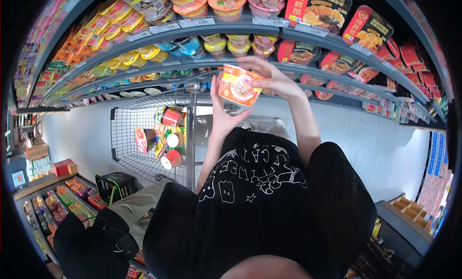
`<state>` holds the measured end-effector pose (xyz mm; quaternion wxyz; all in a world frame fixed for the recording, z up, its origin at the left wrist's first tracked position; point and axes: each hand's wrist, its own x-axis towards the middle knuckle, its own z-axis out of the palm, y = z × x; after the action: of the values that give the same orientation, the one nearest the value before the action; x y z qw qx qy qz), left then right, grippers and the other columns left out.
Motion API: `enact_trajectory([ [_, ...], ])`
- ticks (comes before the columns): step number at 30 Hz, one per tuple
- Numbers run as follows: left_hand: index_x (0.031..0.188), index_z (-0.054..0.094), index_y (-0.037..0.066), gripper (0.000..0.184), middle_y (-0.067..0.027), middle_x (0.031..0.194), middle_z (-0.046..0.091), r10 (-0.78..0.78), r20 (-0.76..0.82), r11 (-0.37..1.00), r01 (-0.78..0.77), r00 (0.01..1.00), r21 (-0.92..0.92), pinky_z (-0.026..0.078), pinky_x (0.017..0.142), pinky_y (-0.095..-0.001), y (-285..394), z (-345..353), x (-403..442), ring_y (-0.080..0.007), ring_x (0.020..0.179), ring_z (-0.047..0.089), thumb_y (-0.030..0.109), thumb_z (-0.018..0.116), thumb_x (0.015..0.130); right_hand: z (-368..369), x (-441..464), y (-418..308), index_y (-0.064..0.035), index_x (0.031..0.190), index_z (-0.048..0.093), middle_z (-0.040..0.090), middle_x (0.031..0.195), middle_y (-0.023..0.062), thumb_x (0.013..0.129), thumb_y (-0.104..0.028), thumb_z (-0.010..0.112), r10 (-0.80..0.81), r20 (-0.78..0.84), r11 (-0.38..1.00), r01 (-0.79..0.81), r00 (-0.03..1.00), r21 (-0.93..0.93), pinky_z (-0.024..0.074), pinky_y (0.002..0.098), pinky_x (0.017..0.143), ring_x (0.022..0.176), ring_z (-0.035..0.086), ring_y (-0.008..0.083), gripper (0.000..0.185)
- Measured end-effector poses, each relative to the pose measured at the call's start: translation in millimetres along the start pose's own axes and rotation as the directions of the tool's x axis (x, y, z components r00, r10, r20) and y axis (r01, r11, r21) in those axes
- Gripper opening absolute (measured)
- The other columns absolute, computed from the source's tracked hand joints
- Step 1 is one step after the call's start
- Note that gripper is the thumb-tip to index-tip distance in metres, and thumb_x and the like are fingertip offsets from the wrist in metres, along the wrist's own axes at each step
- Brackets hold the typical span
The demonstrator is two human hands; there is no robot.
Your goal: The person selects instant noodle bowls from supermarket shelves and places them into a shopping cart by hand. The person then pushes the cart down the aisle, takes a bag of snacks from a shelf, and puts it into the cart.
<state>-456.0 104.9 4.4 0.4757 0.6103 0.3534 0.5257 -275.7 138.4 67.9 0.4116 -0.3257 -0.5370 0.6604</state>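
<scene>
An orange and white instant-noodle cup (240, 86) is held up in front of the shelves, tilted. My right hand (275, 79) grips its right side and top, fingers over the rim and thumb on the label. On the left side of the cup, my left hand (224, 116) supports it with the fingers raised along its side and the thumb stretched out below. Below and to the left stands a wire shopping cart (132, 156) holding red-and-white cups (172, 116) and colourful packets (143, 139).
Curved-looking shelves (226, 25) of noodle cups, bowls and red boxed meals (320, 10) span the top. A person in black (91, 245) with a black basket (117, 186) is at lower left, beside a display of packets (72, 197). Wooden compartments (409, 211) stand at right.
</scene>
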Motion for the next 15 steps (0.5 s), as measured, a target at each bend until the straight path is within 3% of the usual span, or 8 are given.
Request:
enact_trajectory([
  [2,0.136,0.002,0.006,0.117,-0.0175,0.137,0.021,0.055,0.092,0.998,-0.052,0.994,-0.037,0.029,0.100,-0.0378,-2,5,3,-0.0265,0.124,0.029,0.015,0.081,0.049,-4,-19,20,-0.0007,0.122,0.041,0.048,0.117,0.0076,0.070,-0.028,0.066,0.104,0.030,0.989,-0.107,0.994,0.104,0.0318,0.0289,0.095,0.111,0.043,0.0147,0.064],
  [3,0.136,0.006,0.009,0.117,-0.0173,0.136,0.021,0.023,0.180,0.974,0.018,0.983,-0.224,0.038,0.095,-0.0370,-3,8,5,-0.0264,0.120,0.035,0.014,0.083,0.048,-5,-28,25,-0.0007,0.122,0.041,0.048,0.117,0.0076,0.070,-0.028,0.066,0.113,0.012,0.986,-0.113,0.994,0.118,0.0318,0.0289,0.095,0.111,0.043,0.0147,0.064],
  [5,0.134,0.017,0.006,0.107,-0.0146,0.134,0.029,-0.086,0.281,0.959,0.156,0.956,-0.238,0.034,0.097,-0.0349,-6,14,2,-0.0235,0.121,0.034,0.015,0.081,0.048,-10,-43,33,0.0000,0.114,0.049,0.052,0.111,0.0059,0.077,-0.017,0.061,0.070,0.055,0.985,-0.078,0.996,0.156,0.0363,0.0258,0.090,0.104,0.047,0.0125,0.042],
  [8,0.124,0.033,0.004,0.087,-0.0115,0.124,0.043,-0.114,0.318,0.972,0.172,0.941,-0.162,0.035,0.095,-0.0334,-13,16,0,-0.0207,0.113,0.044,0.009,0.079,0.050,-12,-61,44,-0.0017,0.114,0.049,0.053,0.109,0.0055,0.078,-0.018,0.060,0.147,-0.036,0.972,-0.137,0.989,0.189,0.0368,0.0252,0.089,0.103,0.048,0.0119,0.040],
  [11,0.122,0.035,0.005,0.084,-0.0099,0.123,0.044,-0.146,0.333,0.980,0.183,0.931,-0.081,0.039,0.092,-0.0318,-12,21,1,-0.0196,0.110,0.046,0.008,0.079,0.050,-11,-72,55,-0.0034,0.114,0.048,0.053,0.107,0.0043,0.081,-0.020,0.058,0.174,-0.104,0.960,-0.145,0.979,0.241,0.0402,0.0249,0.085,0.102,0.049,0.0102,0.038],
  [13,0.121,0.037,0.006,0.080,-0.0086,0.121,0.046,-0.164,0.318,0.982,0.185,0.934,-0.037,0.044,0.085,-0.0294,-9,23,1,-0.0185,0.108,0.049,0.007,0.078,0.052,-9,-78,63,-0.0045,0.114,0.046,0.051,0.107,0.0033,0.083,-0.023,0.057,0.197,-0.196,0.921,-0.112,0.961,0.374,0.0424,0.0257,0.083,0.102,0.048,0.0094,0.038],
  [15,0.121,0.038,0.006,0.079,-0.0080,0.121,0.046,-0.183,0.291,0.982,0.157,0.939,0.108,0.046,0.079,-0.0279,-6,25,1,-0.0180,0.107,0.049,0.008,0.078,0.053,-5,-84,65,-0.0048,0.114,0.044,0.050,0.107,0.0025,0.084,-0.025,0.056,0.206,-0.240,0.917,-0.102,0.949,0.385,0.0431,0.0269,0.083,0.101,0.048,0.0095,0.038],
])
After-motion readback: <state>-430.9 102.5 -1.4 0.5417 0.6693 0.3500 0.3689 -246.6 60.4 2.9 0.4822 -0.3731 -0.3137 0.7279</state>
